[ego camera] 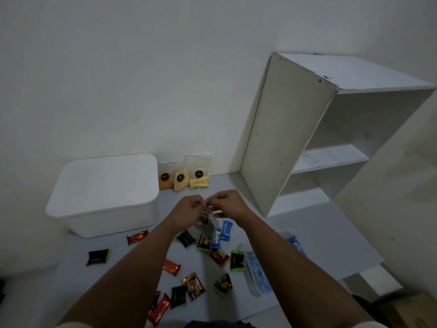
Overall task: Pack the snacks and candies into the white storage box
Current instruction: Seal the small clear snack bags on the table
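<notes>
Both hands meet above the middle of the floor (71, 254): the left hand (189, 209) and the right hand (228, 204) each pinch the top edge of a small clear pouch (208, 223) with dark contents, fingers (216, 201) closed on it from either side. The pouch hangs with its long axis near upright, its lower end tilted toward the person's left. The white storage box (104, 192) sits on the floor to the left, against the wall, its lid on and its long side running left to right. Just beside its right end, three clear snack bags (184, 174) stand leaning on the wall, each with a round dark label: one with orange contents, two with pale yellow sticks. Scattered flat on the floor below the hands lie small wrapped candies pointing every way: three red ones (137, 236), about six black-and-green ones (98, 256), two brown-orange ones (193, 286), and two blue ones (227, 229) with their long axes roughly toward the wall; some are partly hidden by the forearms, so the counts are approximate. A clear plastic tray (255, 271) with blue contents lies to the right. A white shelf unit (307, 138) stands in the right corner.
</notes>
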{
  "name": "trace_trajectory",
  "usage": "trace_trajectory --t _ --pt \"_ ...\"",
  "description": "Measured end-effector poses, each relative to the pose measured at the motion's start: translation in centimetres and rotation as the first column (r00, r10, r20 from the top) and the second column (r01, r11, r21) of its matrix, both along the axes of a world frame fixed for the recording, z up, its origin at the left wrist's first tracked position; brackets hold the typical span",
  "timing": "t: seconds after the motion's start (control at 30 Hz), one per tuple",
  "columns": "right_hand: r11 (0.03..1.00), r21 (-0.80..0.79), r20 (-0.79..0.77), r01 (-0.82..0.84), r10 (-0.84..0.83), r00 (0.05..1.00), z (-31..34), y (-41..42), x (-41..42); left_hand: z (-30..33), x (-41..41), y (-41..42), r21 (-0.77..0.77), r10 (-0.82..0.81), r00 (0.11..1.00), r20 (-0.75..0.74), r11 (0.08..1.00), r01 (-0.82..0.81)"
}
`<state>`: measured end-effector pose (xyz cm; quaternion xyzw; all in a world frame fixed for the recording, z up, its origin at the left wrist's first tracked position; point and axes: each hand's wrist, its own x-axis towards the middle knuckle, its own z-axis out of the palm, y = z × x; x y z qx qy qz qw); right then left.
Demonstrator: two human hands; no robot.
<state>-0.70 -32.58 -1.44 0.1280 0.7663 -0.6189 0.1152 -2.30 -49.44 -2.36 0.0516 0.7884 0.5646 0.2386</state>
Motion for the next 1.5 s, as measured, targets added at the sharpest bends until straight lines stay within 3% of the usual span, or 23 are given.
trace_trajectory --t 0.27,0.47,0.77,0.9,1.0,1.17,1.3,1.5 --pt "0.966 0.234 -0.108 0.105 -0.081 0.991 -1.0 0.1 -0.3 0.6 -0.3 0.4 -0.047 0.095 0.995 -0.003 0.994 -0.095" --pt "0.915 0.320 -0.167 0.246 -0.202 0.965 -1.4 0.7 0.1 0.4 -0.2 -0.3 -0.110 0.206 0.977 -0.048 0.972 -0.210" --pt "0.876 0.482 -0.326 0.034 0.143 0.934 -0.6 -0.9 0.7 0.7 -0.3 0.5 -0.206 0.230 0.964 -0.132 0.945 -0.253" --pt "0.712 0.700 -0.206 -0.057 0.278 0.938 0.0 -0.7 0.7 1.0 -0.8 0.7 -0.273 0.149 0.972 -0.181 0.942 -0.195" --pt "0.583 0.804 -0.054 -0.116 0.266 0.963 0.1 -0.2 0.5 0.9 -0.7 0.7 -0.372 0.076 0.957 -0.279 0.910 -0.181" --pt "0.569 0.822 -0.031 -0.034 0.103 0.994 0.5 -0.9 0.0 0.9 0.2 0.9 -0.459 0.036 0.907 -0.420 0.854 -0.246" --pt "0.556 0.830 -0.035 -0.048 0.139 0.990 1.0 -1.4 -0.6 0.7 0.0 0.9 -0.410 0.065 0.923 -0.380 0.882 -0.231" --pt "0.671 0.729 -0.049 -0.139 0.253 0.966 2.5 -0.3 -2.7 0.9 -1.3 0.0 -0.071 0.182 0.929 -0.323 0.974 -0.215"
